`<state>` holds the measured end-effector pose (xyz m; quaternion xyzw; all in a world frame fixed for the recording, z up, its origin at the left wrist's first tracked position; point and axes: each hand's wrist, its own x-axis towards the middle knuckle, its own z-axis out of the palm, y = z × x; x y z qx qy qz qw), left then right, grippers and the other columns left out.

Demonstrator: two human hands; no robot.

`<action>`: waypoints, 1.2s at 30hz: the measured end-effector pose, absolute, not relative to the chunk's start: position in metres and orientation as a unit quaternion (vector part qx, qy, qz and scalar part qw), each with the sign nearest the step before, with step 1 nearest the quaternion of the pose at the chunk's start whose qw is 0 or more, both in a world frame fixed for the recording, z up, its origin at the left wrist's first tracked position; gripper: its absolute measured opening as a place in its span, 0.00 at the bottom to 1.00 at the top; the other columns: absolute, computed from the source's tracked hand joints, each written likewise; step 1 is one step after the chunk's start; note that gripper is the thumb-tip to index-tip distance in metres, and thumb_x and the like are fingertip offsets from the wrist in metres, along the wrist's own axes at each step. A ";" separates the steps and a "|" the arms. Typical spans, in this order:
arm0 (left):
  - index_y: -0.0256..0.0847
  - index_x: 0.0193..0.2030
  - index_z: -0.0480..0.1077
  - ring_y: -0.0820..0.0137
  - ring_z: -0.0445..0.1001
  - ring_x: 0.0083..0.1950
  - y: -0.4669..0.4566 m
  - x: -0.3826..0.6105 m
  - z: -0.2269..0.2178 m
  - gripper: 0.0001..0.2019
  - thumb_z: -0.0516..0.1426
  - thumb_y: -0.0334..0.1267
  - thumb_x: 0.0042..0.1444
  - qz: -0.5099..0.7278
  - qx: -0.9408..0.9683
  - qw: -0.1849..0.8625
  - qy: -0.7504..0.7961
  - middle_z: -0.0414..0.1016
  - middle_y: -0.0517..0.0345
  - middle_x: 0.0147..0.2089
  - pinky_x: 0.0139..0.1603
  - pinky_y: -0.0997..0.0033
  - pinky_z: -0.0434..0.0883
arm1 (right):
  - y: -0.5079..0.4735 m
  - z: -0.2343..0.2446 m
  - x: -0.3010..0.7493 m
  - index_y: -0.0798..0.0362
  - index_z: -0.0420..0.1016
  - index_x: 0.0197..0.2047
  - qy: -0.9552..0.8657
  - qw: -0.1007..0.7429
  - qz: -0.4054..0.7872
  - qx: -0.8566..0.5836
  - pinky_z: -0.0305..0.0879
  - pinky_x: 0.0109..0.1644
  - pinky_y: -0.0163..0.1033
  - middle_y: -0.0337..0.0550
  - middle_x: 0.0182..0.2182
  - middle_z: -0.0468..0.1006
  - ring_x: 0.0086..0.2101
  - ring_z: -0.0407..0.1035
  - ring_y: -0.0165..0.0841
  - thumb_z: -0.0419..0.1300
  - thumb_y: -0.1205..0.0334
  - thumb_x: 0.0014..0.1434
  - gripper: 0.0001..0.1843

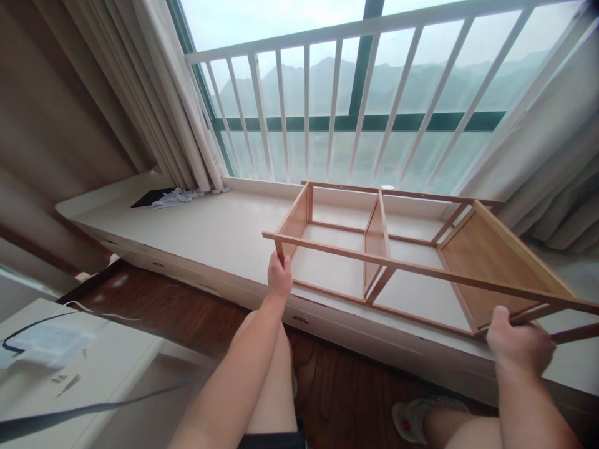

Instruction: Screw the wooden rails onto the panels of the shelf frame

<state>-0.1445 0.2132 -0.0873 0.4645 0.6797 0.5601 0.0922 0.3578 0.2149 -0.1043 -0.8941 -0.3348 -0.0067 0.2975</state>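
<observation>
A light-brown wooden shelf rack (377, 249) lies on its side on the white window ledge, its open frame facing up. It has thin rails and three flat panels. My left hand (279, 274) is closed round a crosspiece at its left end, just under the upper front rail. Toward the right end, my right hand (519, 340) grips the frame by the large end panel (496, 262). The fingers of that hand are partly hidden behind the wood.
The window ledge (210, 231) has drawer fronts below. Crumpled white cloth or paper (180, 197) and a dark flat item lie at its left. White railings (306, 112) stand behind, curtains (154, 93) beside. A white table (93, 380) at lower left bears small hardware pieces and cables.
</observation>
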 end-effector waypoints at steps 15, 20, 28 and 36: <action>0.41 0.56 0.66 0.58 0.72 0.52 0.211 -0.147 -0.092 0.18 0.52 0.43 0.62 0.576 0.469 0.090 0.664 0.73 0.47 0.48 0.56 0.55 0.70 | 0.205 -0.102 0.355 0.53 0.78 0.44 -0.333 0.324 0.015 -0.886 0.71 0.49 0.55 0.62 0.43 0.80 0.47 0.74 0.61 0.59 0.35 0.50 0.31; 0.42 0.57 0.65 0.57 0.71 0.54 0.212 -0.149 -0.095 0.18 0.52 0.44 0.62 0.570 0.476 0.077 0.665 0.73 0.47 0.49 0.58 0.54 0.68 | 0.203 -0.103 0.357 0.51 0.76 0.45 -0.336 0.338 0.023 -0.879 0.69 0.50 0.57 0.60 0.47 0.79 0.48 0.73 0.61 0.61 0.31 0.45 0.35; 0.41 0.55 0.65 0.55 0.66 0.55 0.210 -0.147 -0.093 0.17 0.49 0.44 0.63 0.548 0.492 0.039 0.675 0.66 0.45 0.48 0.61 0.49 0.63 | 0.198 -0.099 0.351 0.50 0.73 0.40 -0.352 0.357 -0.016 -0.865 0.68 0.46 0.54 0.58 0.43 0.78 0.45 0.73 0.58 0.54 0.30 0.51 0.31; 0.40 0.59 0.62 0.55 0.64 0.52 0.210 -0.145 -0.093 0.20 0.48 0.44 0.64 0.530 0.497 0.023 0.687 0.61 0.47 0.46 0.60 0.48 0.64 | 0.198 -0.098 0.350 0.52 0.72 0.37 -0.383 0.331 -0.020 -0.862 0.66 0.40 0.50 0.56 0.35 0.77 0.40 0.74 0.54 0.50 0.37 0.58 0.26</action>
